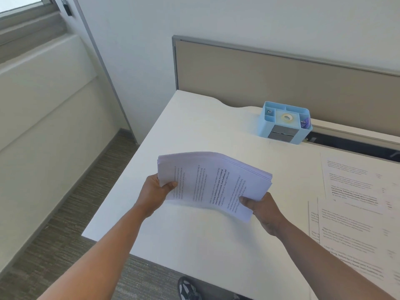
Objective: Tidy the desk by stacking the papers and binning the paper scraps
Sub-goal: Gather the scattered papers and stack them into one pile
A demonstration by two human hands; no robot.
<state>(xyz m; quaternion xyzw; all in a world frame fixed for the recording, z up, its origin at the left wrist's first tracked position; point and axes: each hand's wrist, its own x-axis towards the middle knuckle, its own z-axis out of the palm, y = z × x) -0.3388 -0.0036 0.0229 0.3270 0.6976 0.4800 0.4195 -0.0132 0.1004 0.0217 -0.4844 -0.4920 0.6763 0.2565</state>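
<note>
Thick printed paper stack (pixel 213 182), bowed, edges fanned

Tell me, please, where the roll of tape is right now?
In the head view the roll of tape sits in the middle compartment of the blue organizer, at the desk's far edge by the partition.

The loose printed sheets (pixel 355 204) at the desk's (pixel 194 131) right edge run out of frame, their text too blurred to read. A shoe (pixel 187 289) below the near edge is cut off. The organizer's (pixel 284 122) small contents are unclear.
</note>
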